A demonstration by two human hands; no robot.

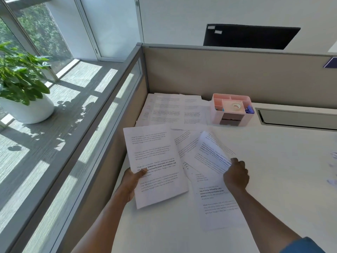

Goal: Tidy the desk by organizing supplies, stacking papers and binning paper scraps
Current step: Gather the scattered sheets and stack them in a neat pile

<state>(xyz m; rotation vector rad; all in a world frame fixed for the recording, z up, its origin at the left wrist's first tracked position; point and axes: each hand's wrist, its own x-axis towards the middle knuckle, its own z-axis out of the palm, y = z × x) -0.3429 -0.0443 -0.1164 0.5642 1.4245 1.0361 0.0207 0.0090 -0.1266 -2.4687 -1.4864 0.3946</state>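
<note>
My left hand (132,181) grips a stack of printed sheets (155,161) by its left edge, thumb on top, lifted a little above the white desk (273,170). My right hand (236,175) pinches the edge of a curled printed sheet (213,152) and lifts it off other loose sheets (217,203) lying on the desk. More printed papers (173,110) are spread in the far left corner. A pink desk organizer (231,109) stands behind them; it holds a roll of tape (236,106) and some blue items.
Beige partition walls (237,75) close the desk at the back and left. A grey cable tray (299,118) is set into the desk at the back right. White paper scraps (333,168) lie at the right edge. A potted plant (21,84) stands on the floor outside.
</note>
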